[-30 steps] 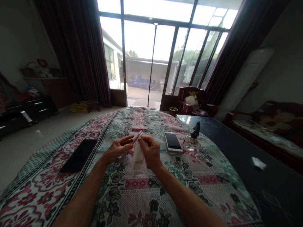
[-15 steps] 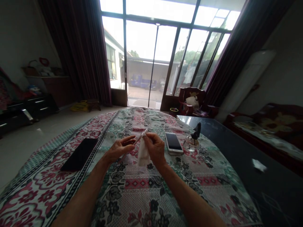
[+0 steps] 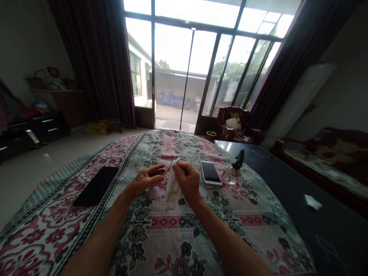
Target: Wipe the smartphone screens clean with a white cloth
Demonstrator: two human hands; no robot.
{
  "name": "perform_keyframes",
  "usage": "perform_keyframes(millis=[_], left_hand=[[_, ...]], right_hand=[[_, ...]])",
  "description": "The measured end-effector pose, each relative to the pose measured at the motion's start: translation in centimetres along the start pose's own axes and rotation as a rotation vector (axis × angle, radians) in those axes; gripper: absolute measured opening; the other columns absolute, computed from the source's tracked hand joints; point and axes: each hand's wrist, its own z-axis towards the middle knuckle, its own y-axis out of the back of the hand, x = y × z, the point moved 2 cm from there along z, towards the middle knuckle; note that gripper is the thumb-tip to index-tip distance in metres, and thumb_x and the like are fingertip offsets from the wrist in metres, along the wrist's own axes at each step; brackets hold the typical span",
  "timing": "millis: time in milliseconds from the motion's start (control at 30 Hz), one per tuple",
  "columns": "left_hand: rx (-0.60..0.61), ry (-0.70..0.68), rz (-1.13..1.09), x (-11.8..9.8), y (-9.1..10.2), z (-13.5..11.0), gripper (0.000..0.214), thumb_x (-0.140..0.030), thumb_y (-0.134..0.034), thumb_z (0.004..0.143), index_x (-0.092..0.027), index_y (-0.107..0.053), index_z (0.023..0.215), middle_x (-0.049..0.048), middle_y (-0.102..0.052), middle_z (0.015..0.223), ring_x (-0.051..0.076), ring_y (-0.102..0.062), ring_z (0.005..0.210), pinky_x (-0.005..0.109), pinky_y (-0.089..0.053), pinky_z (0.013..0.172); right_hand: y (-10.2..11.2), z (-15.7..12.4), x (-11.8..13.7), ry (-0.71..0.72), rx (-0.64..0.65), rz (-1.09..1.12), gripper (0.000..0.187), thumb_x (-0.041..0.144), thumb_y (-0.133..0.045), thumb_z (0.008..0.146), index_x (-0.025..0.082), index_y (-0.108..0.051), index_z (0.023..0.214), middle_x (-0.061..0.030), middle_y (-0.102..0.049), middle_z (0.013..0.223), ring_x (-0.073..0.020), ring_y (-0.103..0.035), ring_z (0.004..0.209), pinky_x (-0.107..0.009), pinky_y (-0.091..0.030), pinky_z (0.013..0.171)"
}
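Over the patterned tablecloth (image 3: 184,214), my right hand (image 3: 188,180) pinches a white tissue (image 3: 172,186) that hangs down from the fingers. The tissue's top is folded round the upper end of a thin pale rod (image 3: 167,170), which slants from upper right to lower left. My left hand (image 3: 146,181) closes thumb and fingers round the lower part of this rod; its exact kind is too small to tell. Just right of my right hand lies a white phone (image 3: 211,172), resting on another flat thing. A black tablet or large phone (image 3: 97,186) lies left of my left hand.
Right of the white phone stands a clear glass object with a black upper part (image 3: 238,161). A dark glossy table (image 3: 290,191) adjoins on the right, with a crumpled white piece (image 3: 312,202) on it. Wooden seats, curtains and glass doors (image 3: 178,84) lie beyond.
The tissue's hanging end has swung slightly left. Both hands keep almost the same place and grip, and the view has shifted a little.
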Motion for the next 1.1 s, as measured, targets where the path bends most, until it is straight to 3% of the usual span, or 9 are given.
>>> perform_keyframes(millis=[167, 400, 600, 833, 1100], left_hand=[[0.018, 0.013, -0.023, -0.5, -0.1, -0.1, 0.072, -0.043, -0.086, 0.065, -0.018, -0.064, 0.129, 0.0142, -0.070, 0.124, 0.032, -0.063, 0.117, 0.043, -0.049, 0.100], [0.001, 0.016, -0.036, -0.1, -0.1, 0.0, 0.069, -0.041, -0.087, 0.066, -0.019, -0.065, 0.128, 0.0138, -0.070, 0.124, 0.030, -0.061, 0.120, 0.042, -0.048, 0.102], [0.019, 0.015, -0.009, -0.6, 0.0, -0.2, 0.067, -0.042, -0.086, 0.066, -0.020, -0.067, 0.126, 0.0121, -0.072, 0.122, 0.030, -0.064, 0.115, 0.041, -0.050, 0.099], [0.072, 0.022, 0.005, -0.5, 0.1, -0.5, 0.065, -0.041, -0.083, 0.070, -0.021, -0.065, 0.129, 0.0124, -0.070, 0.127, 0.030, -0.065, 0.114, 0.039, -0.052, 0.094], [0.059, 0.023, -0.031, -0.7, 0.0, -0.4, 0.064, -0.043, -0.083, 0.068, -0.022, -0.068, 0.126, 0.0101, -0.072, 0.122, 0.030, -0.069, 0.106, 0.034, -0.055, 0.087]], right_hand=[[-1.1, -1.4, 0.1, 0.025, 0.123, 0.015, 0.005, 0.026, -0.068, 0.080, 0.022, -0.068, 0.076, -0.0019, -0.071, 0.083, -0.0172, -0.066, 0.080, -0.034, -0.053, 0.079], [-0.3, -0.3, 1.1, 0.044, 0.015, -0.004, 0.006, 0.029, -0.068, 0.081, 0.023, -0.070, 0.082, -0.0027, -0.070, 0.087, -0.0177, -0.066, 0.085, -0.034, -0.054, 0.080], [-1.0, -1.5, -0.3, -0.016, 0.115, -0.010, 0.007, 0.029, -0.068, 0.080, 0.023, -0.069, 0.075, -0.0024, -0.071, 0.081, -0.0177, -0.066, 0.078, -0.033, -0.054, 0.076], [0.8, 1.3, -1.3, -0.242, -0.084, 0.101, 0.027, 0.044, -0.069, 0.078, 0.019, -0.071, 0.087, -0.0024, -0.072, 0.078, -0.0160, -0.063, 0.068, -0.029, -0.053, 0.062], [-0.3, 0.2, 0.4, -0.060, -0.013, 0.033, 0.013, 0.035, -0.067, 0.082, 0.023, -0.073, 0.085, -0.0033, -0.072, 0.087, -0.0182, -0.066, 0.083, -0.033, -0.055, 0.078]])
